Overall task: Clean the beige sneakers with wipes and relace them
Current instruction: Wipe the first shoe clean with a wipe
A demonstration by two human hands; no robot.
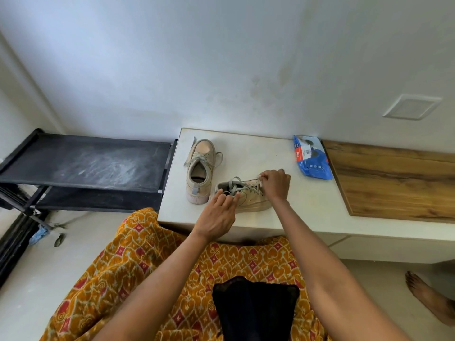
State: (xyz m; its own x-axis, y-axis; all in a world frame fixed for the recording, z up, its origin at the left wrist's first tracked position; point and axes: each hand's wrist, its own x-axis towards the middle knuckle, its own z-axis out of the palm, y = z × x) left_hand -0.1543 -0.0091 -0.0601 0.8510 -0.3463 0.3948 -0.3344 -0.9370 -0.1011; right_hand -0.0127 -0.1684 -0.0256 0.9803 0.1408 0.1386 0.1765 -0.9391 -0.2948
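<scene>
The near sneaker (242, 196) lies sideways (toe right); left hand (218, 214) fingers pinch its lace at the heel, right hand (275, 184) fingers pinch near the toe.

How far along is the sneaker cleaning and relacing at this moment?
Done: nothing visibly; no wipe is out of the blue wipes packet. In hand: both hands, left hand and right hand, pinch the grey laces of the nearer beige sneaker. Left: wiping both, including the farther beige sneaker, then relacing.
</scene>
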